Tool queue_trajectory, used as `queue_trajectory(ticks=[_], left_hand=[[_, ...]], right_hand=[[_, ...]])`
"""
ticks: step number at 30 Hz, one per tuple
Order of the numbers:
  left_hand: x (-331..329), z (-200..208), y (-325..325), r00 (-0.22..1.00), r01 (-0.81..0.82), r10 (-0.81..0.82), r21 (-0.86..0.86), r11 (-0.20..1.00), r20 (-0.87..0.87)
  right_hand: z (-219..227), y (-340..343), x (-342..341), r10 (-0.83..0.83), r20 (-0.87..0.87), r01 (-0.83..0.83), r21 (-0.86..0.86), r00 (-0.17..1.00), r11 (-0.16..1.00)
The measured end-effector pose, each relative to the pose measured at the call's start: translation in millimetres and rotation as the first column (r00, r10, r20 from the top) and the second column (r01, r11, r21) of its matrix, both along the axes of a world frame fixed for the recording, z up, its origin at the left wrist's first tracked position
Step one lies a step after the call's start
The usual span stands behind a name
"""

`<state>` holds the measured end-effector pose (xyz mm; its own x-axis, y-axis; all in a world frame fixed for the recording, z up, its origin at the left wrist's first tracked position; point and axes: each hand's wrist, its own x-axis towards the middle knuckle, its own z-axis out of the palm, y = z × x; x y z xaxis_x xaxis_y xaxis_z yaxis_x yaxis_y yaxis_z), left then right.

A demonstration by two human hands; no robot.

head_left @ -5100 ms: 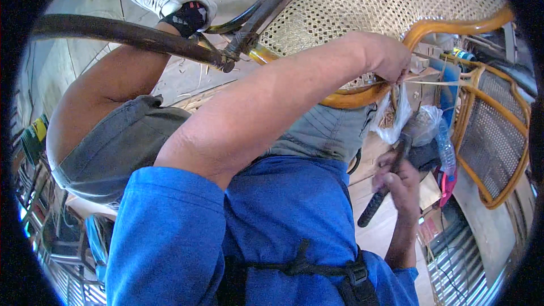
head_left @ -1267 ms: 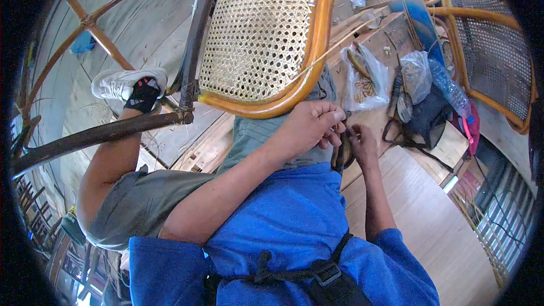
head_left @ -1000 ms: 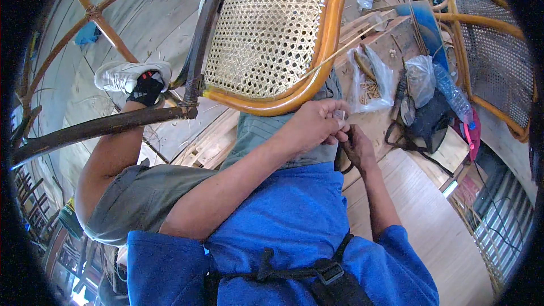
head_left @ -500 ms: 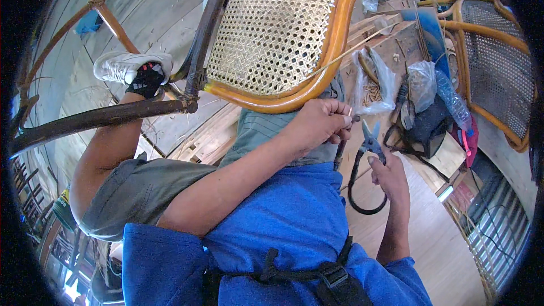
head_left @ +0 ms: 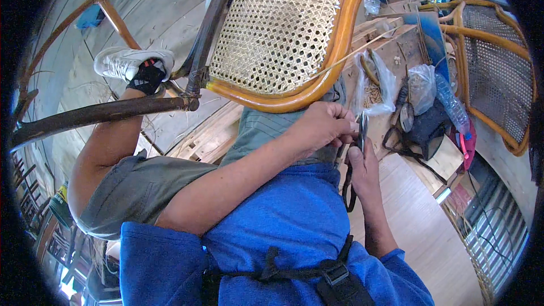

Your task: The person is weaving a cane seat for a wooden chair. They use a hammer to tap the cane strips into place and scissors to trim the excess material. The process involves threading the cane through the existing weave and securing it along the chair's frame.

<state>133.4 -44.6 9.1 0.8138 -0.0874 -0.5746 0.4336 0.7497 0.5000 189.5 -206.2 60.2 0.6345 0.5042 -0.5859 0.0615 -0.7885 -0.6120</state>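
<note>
My left hand (head_left: pixel 323 127) is closed in a pinch above my lap. What its fingertips hold is too small and hidden to make out. My right hand (head_left: pixel 364 170) grips a pair of scissors (head_left: pixel 363 127) with dark looped handles. Their blades point up and are seen nearly edge-on, close beside the left fingertips; whether they touch anything there I cannot tell. Just beyond my left hand lies a curved, orange-brown rattan frame (head_left: pixel 277 102) filled with woven cane webbing (head_left: pixel 272 34). A thin cane strip (head_left: pixel 351 56) sticks out across the frame's right side.
On the right are a clear plastic bag (head_left: pixel 377 88) of small brown pieces, a plastic bottle (head_left: pixel 450 102), a dark bag (head_left: pixel 428 127) and another caned rattan frame (head_left: pixel 493 68). Dark bent poles (head_left: pixel 102 116) cross at left, near my shoe (head_left: pixel 133 65). A pale board (head_left: pixel 422 221) lies at lower right.
My right hand has moved up and left, bringing the scissors to my left fingertips. The scissors have turned from showing spread blades to nearly edge-on. My left hand has barely moved.
</note>
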Motion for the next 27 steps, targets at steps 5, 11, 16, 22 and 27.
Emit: queue_trajectory(ticks=[5, 11, 16, 22, 27], left_hand=[[-0.2, -2.7, -2.3, 1.0, -0.011, 0.012, 0.015, 1.0, -0.013], [-0.6, -5.9, -3.1, 1.0, -0.004, 0.004, 0.074, 0.997, -0.008], [0.8, -8.5, -6.5, 0.999, 0.03, -0.034, 0.123, 0.992, 0.033], [-1.5, -12.4, -10.3, 0.996, 0.025, -0.045, 0.257, 0.966, 0.071], [-5.7, -11.7, -23.6, 0.984, -0.09, -0.04, 0.675, 0.733, 0.175]], right_hand=[[-11.5, 4.8, -8.2, 0.022, 0.081, -0.03, 0.107, 0.997, 0.994], [-16.5, 8.1, -10.6, 0.046, 0.168, -0.066, 0.113, 0.985, 0.991], [-20.6, -3.3, -15.3, -0.148, 0.084, 0.149, -0.005, 0.985, 0.989], [-54.3, -50.9, 13.8, -0.043, 0.234, 0.137, -0.4, 0.971, 0.906], [-31.1, -24.1, 10.1, -0.229, 0.219, 0.203, 0.131, 0.949, 0.97]])
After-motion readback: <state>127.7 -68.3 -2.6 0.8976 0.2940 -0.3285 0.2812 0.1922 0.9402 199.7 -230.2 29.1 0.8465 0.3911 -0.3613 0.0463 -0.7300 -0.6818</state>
